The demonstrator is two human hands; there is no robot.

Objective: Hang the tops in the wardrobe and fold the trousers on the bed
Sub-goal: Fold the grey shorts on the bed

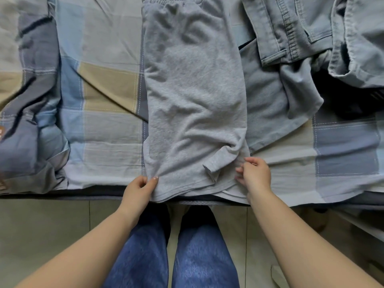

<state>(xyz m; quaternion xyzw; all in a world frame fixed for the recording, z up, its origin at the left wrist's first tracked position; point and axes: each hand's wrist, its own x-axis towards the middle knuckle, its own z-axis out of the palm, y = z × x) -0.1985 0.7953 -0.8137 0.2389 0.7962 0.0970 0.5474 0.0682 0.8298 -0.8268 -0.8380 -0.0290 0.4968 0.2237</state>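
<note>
Head view looked straight down on a bed [108, 125] covered in a checked sheet, its near edge running just under both hands. One pair of grey sweat trousers [193, 96] lay lengthwise on the sheet, folded leg over leg, waistband at the far end and hems hanging slightly over the bed's near edge. The left hand [138, 189] pinched the near left hem corner between thumb and curled fingers. The right hand [254, 173] rested at the near right side of the same trousers, fingers curled at the cloth; whether they actually held it could not be told. Left of the left hand's grip, a broad stretch of bare sheet lay open. Right of the right hand, a strip of sheet was free along the edge. Beyond the right hand, one grey-blue garment [276, 100] lay crumpled, touching the trousers' right side, and one pair of pale jeans [295, 28] lay past it, cut off by the top edge. Far left of the left hand, rumpled dark bedding [31, 100] was partly out of view.
</note>
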